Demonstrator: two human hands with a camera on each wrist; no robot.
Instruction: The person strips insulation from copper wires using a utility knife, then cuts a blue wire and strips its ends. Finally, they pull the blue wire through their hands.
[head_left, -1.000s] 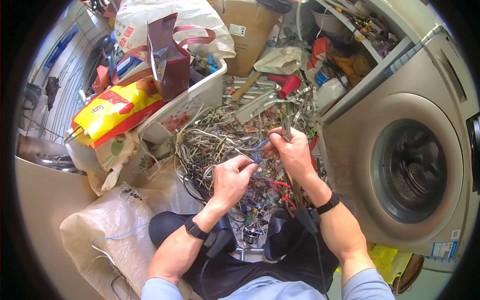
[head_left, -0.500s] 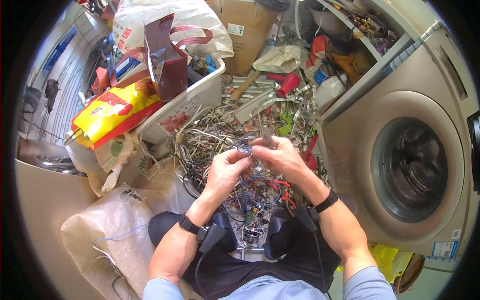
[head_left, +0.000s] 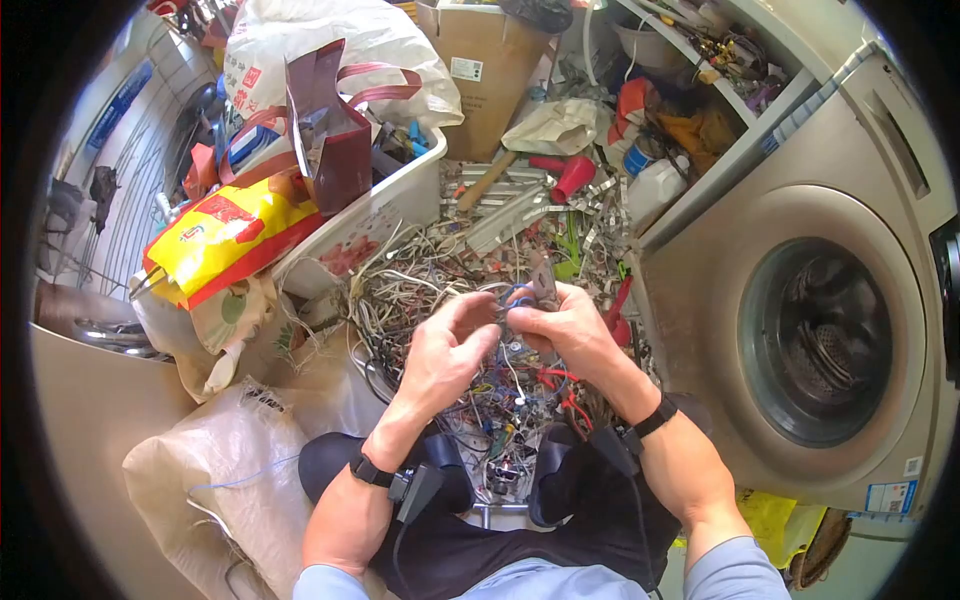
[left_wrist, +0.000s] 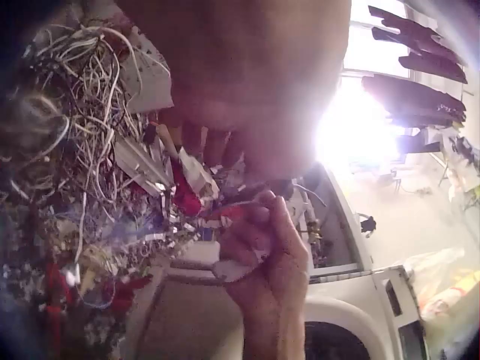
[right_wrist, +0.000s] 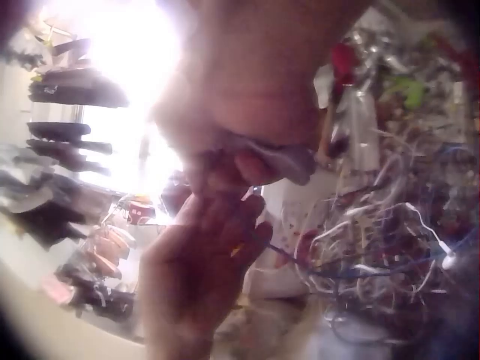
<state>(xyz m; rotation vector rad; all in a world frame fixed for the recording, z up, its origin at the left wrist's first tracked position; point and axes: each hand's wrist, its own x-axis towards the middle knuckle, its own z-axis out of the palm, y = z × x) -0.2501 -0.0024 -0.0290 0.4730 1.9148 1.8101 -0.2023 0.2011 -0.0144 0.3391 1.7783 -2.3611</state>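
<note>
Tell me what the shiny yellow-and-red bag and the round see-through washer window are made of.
The yellow-and-red bag looks like thin, glossy plastic, since it wrinkles and shines. The round washer window seems smooth glass, maybe clear plastic, because the drum shows through.

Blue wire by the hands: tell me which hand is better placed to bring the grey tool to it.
Right, I'd judge: the right hand grips the grey tool, close to the blue wire. The left hand shows no tool, its thumb and forefinger parted.
</note>
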